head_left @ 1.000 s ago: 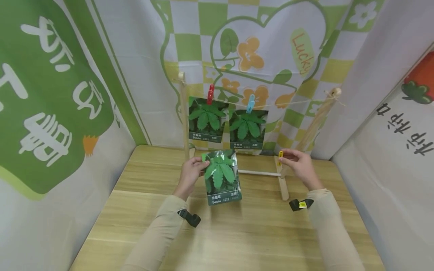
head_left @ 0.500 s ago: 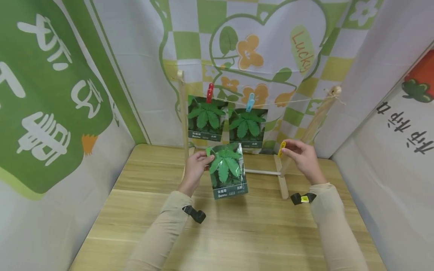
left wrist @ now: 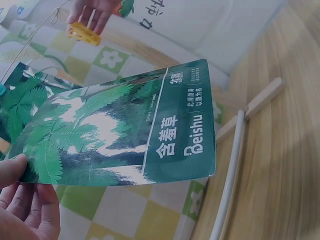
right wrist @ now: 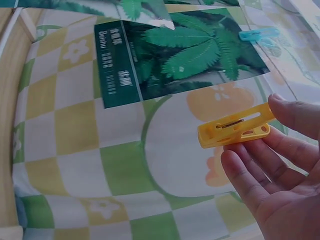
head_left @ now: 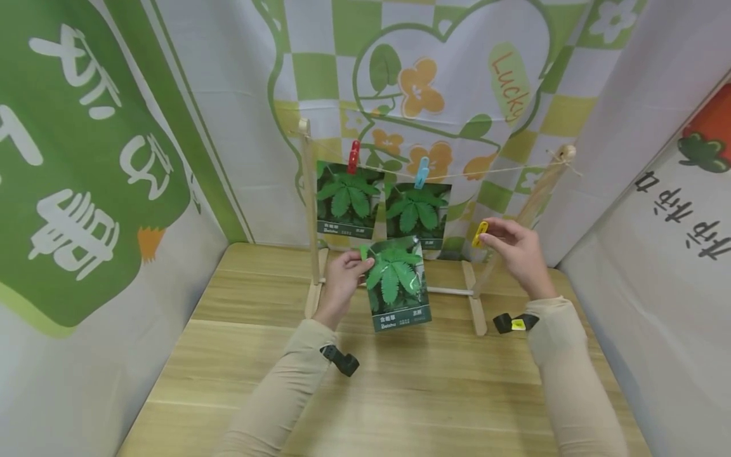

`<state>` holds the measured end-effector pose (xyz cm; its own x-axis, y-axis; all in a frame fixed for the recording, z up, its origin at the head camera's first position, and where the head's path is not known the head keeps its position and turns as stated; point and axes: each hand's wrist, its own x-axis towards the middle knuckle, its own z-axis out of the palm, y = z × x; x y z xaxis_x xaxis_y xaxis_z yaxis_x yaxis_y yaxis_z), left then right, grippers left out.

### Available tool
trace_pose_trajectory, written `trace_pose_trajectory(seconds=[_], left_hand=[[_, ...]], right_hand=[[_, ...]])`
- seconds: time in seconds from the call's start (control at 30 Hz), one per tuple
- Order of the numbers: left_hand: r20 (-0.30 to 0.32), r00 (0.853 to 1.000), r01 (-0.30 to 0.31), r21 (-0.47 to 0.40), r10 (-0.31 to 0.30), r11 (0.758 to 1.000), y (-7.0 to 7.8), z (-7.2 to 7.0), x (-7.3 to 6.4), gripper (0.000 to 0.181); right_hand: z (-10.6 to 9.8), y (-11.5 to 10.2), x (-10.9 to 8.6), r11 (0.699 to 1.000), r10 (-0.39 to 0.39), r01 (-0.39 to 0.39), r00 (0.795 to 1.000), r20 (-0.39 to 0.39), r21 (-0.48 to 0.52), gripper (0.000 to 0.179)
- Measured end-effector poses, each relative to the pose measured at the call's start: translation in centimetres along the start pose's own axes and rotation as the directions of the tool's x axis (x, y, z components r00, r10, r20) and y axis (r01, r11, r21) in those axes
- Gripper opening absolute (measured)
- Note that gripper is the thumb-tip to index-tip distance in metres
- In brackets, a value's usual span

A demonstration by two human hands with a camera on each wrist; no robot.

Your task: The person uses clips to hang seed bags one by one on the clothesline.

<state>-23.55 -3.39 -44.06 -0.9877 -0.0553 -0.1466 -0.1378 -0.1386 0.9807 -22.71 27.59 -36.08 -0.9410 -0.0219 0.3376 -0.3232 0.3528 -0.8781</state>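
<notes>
My left hand (head_left: 342, 285) pinches a green seed packet (head_left: 398, 282) by its upper left edge, thumb in front and fingers behind. The packet, printed with fern-like leaves, hangs tilted above the table. Between thumb and fingers, my right hand (head_left: 516, 251) holds a yellow clothespin (head_left: 481, 234), seen closely in the right wrist view as a yellow plastic peg (right wrist: 235, 126). Behind, two matching packets hang from a string (head_left: 491, 172): the left packet (head_left: 348, 200) under a red clothespin (head_left: 354, 157), the right packet (head_left: 419, 212) under a light blue clothespin (head_left: 422, 172).
A wooden frame carries the string between its left post (head_left: 310, 203) and right post (head_left: 537, 193). A pale crossbar (head_left: 448, 291) joins its feet low down. Below is a wood-grain table (head_left: 434, 393), with a checkered cloth (head_left: 311, 76) behind and printed walls at both sides.
The held packet has moved right and slightly up with my left hand, partly overlapping the right hanging packet's lower edge. My right hand has raised the yellow clothespin, shifting it slightly right.
</notes>
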Motion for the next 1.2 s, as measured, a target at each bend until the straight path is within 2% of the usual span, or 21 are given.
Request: trace_pose_trajectory(seconds=[0.27,0.47,0.67,0.87,0.97,1.1,1.2], left_hand=[[0.011,1.0,-0.008,-0.012,0.008,1.0,-0.1,2.1,0.2,0.023],[0.055,0.998,-0.011,0.0,0.011,1.0,-0.2,4.3,0.0,0.025],[0.065,0.998,-0.02,0.016,0.019,1.0,0.4,5.4,-0.2,0.029],[0.087,0.995,-0.057,0.023,0.054,0.998,1.0,6.4,0.0,0.026],[0.102,0.992,-0.073,0.022,0.07,0.997,1.5,6.9,0.2,0.026],[0.126,0.988,-0.092,0.013,0.09,0.996,2.0,7.4,0.3,0.027],[0.142,0.986,-0.095,0.004,0.093,0.996,2.2,7.8,0.5,0.026]], right_hand=[[-0.2,-1.2,0.8,0.997,-0.071,0.071,0.997,-0.022,0.009,0.036],[-0.2,-2.2,1.1,0.995,-0.101,0.1,0.994,-0.038,-0.01,0.035],[-0.2,-3.4,1.8,0.984,-0.177,0.177,0.982,-0.074,0.001,0.031],[-0.3,-4.6,2.8,0.968,-0.25,0.25,0.962,-0.111,-0.017,0.028],[-0.6,-5.2,3.4,0.956,-0.292,0.286,0.949,-0.123,-0.06,0.026],[-0.8,-6.1,4.1,0.929,-0.364,0.347,0.92,-0.145,-0.131,0.024],[-0.9,-6.8,4.6,0.912,-0.404,0.383,0.899,-0.17,-0.147,0.022]])
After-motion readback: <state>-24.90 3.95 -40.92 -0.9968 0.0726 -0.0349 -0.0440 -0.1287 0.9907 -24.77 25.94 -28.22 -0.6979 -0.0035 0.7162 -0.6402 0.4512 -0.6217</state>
